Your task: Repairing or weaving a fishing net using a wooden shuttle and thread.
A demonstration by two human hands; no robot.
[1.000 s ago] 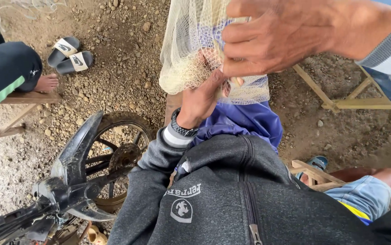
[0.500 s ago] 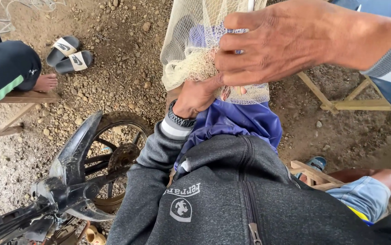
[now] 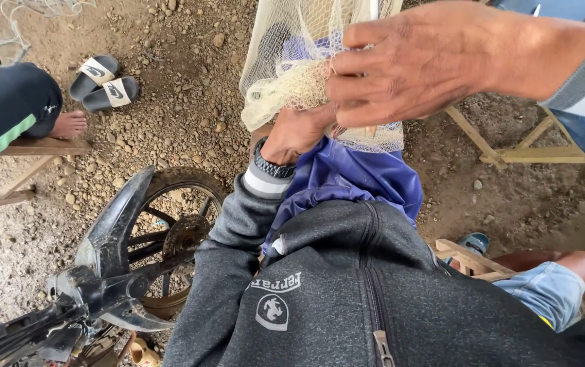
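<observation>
A cream fishing net (image 3: 292, 61) hangs down in front of me in the head view, bunched at its lower edge. My left hand (image 3: 296, 132), with a dark wristwatch and grey sleeve, grips the bunched net from below. My right hand (image 3: 408, 71) reaches in from the upper right and pinches the net's mesh just above the left hand; a thin pale tool seems to stick out between its fingers, but I cannot tell what it is. Blue cloth (image 3: 360, 177) lies over my lap beneath the net.
A motorcycle's front wheel and mudguard (image 3: 150, 231) stand at lower left. A pair of black-and-white slides (image 3: 99, 81) lies on the gravel. Another person's leg and bare foot (image 3: 68, 126) rest by a wooden bench at left. Wooden frames (image 3: 523, 153) stand at right.
My right hand has shifted slightly down and left over the net. My left hand has stayed under the bunched mesh, keeping its grip.
</observation>
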